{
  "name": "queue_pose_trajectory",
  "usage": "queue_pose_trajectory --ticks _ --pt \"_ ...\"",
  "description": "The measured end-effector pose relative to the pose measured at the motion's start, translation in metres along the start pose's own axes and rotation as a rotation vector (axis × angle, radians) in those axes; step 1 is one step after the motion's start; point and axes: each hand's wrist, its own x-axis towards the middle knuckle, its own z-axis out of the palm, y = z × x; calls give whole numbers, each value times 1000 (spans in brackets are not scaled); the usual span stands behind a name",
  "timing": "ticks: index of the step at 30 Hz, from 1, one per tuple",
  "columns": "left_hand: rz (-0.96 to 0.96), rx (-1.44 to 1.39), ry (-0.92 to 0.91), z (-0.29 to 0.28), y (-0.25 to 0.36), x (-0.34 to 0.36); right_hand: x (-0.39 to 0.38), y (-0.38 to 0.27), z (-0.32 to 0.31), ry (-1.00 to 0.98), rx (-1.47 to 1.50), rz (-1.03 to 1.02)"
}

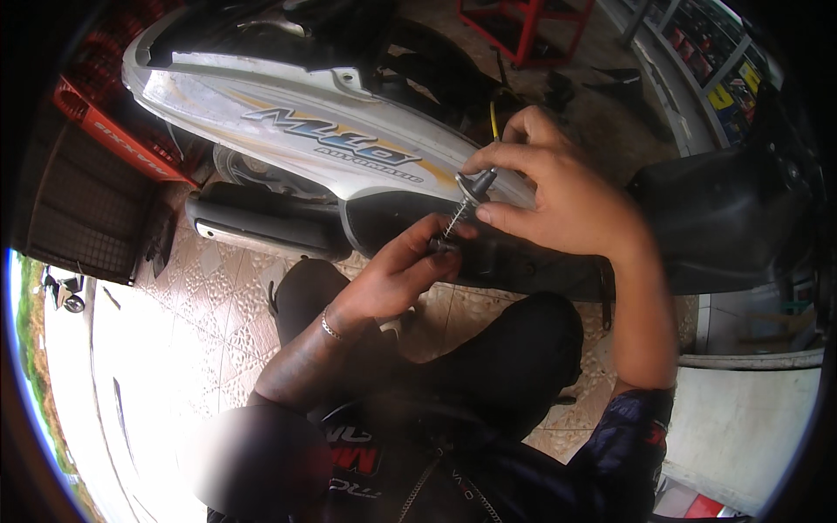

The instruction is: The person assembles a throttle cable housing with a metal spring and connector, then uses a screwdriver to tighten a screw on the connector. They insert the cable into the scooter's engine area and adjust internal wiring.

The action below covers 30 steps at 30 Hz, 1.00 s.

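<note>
Together, the left hand (392, 277) and right hand (567, 190) steady a slim spring-loaded part (455, 218) near mid-view, toward one o'clock; a scooter's white panel (301, 135) lies toward eleven. Left thumb and fingers pinch its dark lower end, right thumb and forefinger its upper disc (469, 188), apparently keeping it straight.

A repair workshop; white-panelled scooter (410, 174); red metal cart (530, 35); stocked shelves (696, 90).
</note>
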Motion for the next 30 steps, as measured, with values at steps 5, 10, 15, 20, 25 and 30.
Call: queue_pose_trajectory --ticks 5,10,15,20,25,30 --pt "23 -19 -3 1 0 3 11 -6 9 282 -310 -369" --pt "39 16 0 3 3 2 18 -4 4 86 -358 -444" --pt "1 -21 19 2 5 0 24 -1 -1 -2 -324 -551" --pt "-6 -92 -6 2 5 2 23 2 5 -43 -280 -514" --pt "-9 -155 7 1 9 -1 23 3 14 -39 -101 -556" --pt "0 -158 8 4 6 1 21 7 21 -37 -57 -575"
